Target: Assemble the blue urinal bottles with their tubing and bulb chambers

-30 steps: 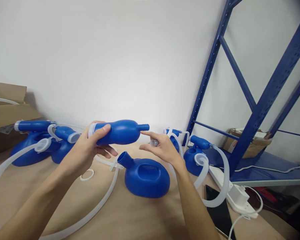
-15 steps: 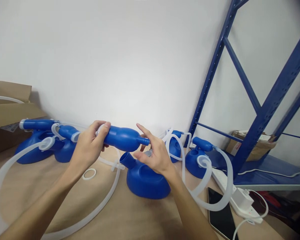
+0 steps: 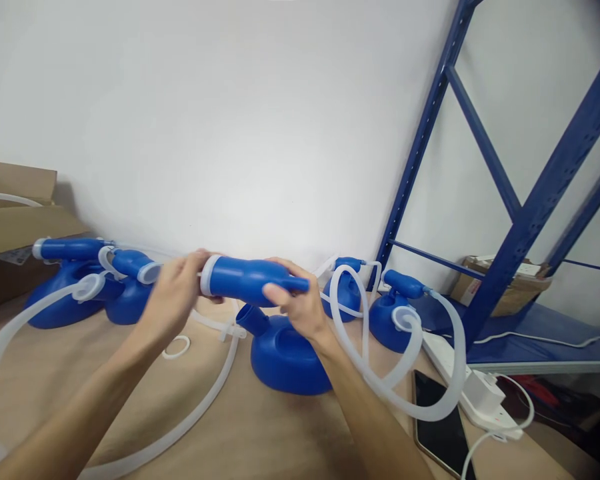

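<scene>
A blue plastic urinal funnel (image 3: pixel 245 277) lies level in the air, its white-rimmed wide end to the left and its narrow spout to the right. My right hand (image 3: pixel 303 300) wraps round it near the spout, with the thumb in front. My left hand (image 3: pixel 177 287) is at the white rim, its curled fingers smeared by motion; whether they grip the rim is unclear. Below stands a blue urinal bottle (image 3: pixel 285 363) on the table, its neck tilted up to the left. My right wrist hides part of it.
Several blue bottles with funnels (image 3: pixel 130 293) and clear hoses (image 3: pixel 195 417) stand left and right. A white ring (image 3: pixel 176 347) lies on the table (image 3: pixel 260 440). At right are a phone (image 3: pixel 443 420), power strip (image 3: pixel 495 420) and blue rack (image 3: pixel 513 233); a carton (image 3: pixel 20 220) stands left.
My right hand has closed round the funnel, where it was spread beside the spout before. My left hand has shifted back from the funnel's body, so the white rim shows.
</scene>
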Demonstrator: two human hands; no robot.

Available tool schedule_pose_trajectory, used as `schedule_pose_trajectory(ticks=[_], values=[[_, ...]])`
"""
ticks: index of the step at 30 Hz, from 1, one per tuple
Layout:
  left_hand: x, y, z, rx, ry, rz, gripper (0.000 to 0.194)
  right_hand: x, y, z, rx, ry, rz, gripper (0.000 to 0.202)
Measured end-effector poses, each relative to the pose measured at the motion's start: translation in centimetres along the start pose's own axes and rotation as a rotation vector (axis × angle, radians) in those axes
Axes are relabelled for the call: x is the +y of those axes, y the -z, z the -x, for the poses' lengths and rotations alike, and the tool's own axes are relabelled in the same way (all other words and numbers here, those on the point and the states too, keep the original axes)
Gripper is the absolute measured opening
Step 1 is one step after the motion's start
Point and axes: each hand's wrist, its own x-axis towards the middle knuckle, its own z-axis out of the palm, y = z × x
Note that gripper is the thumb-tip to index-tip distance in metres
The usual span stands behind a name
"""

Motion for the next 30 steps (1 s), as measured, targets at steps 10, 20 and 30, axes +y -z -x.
schedule_pose_trajectory(ticks=[10, 20, 30], values=[[0.7, 1.2, 0.8, -0.2, -0.138, -0.182, 0.066, -1.2, 1.0, 0.1, 0.01, 0.197, 0.235, 0.052], [-0.3, -0.5, 1.4, -0.077, -0.211, -0.13, 0.047, -1.7, 0.2, 0.5, -0.069, 0.021, 0.07, 0.056], [1.0, 1.2, 0.2, -0.147, -0.052, -0.04, 0.049, -2.1, 2.7, 0.1, -0.08, 0.075, 0.095, 0.06]])
